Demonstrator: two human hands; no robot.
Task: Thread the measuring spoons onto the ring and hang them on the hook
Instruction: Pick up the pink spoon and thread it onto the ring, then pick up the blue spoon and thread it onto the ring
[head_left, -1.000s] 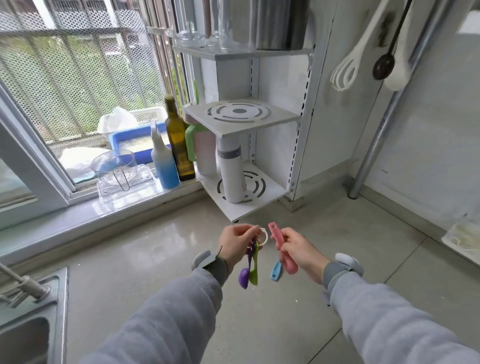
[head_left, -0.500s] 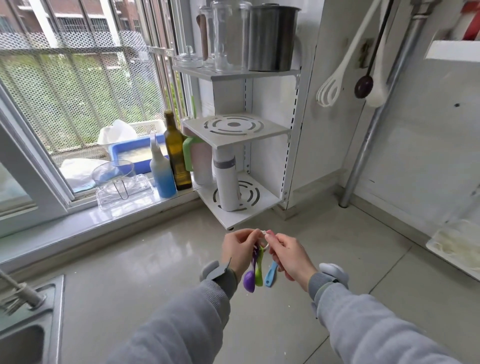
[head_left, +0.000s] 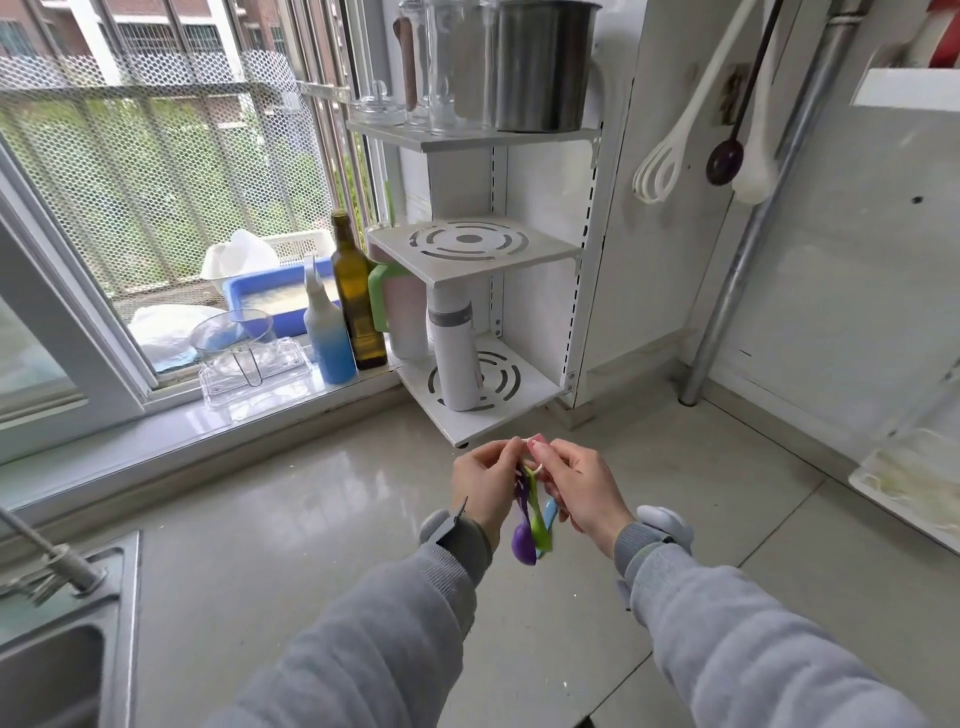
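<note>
Both hands meet above the countertop. My left hand (head_left: 483, 483) pinches the small white ring (head_left: 536, 469) from the left. A purple spoon (head_left: 522, 543), a green spoon (head_left: 541, 530) and a blue spoon (head_left: 550, 512) dangle below it between my hands. My right hand (head_left: 584, 491) is closed at the ring from the right. Only a pink tip of the pink spoon (head_left: 537, 441) shows above its fingers; the rest is hidden in the palm. The wall hook (head_left: 735, 85) is far up to the right, and utensils hang from it.
A white whisk (head_left: 655, 174), a dark ladle (head_left: 724, 163) and a white spoon (head_left: 752, 182) hang on the wall. A white corner shelf (head_left: 470, 244) stands behind my hands, with bottles (head_left: 357, 301) on the sill. A metal pipe (head_left: 737, 280) runs down the right wall. A sink (head_left: 62, 649) is at the lower left.
My right hand brought the pink spoon in to the ring, and the spoon is now mostly hidden in that hand. My view tilted up, showing more of the shelf.
</note>
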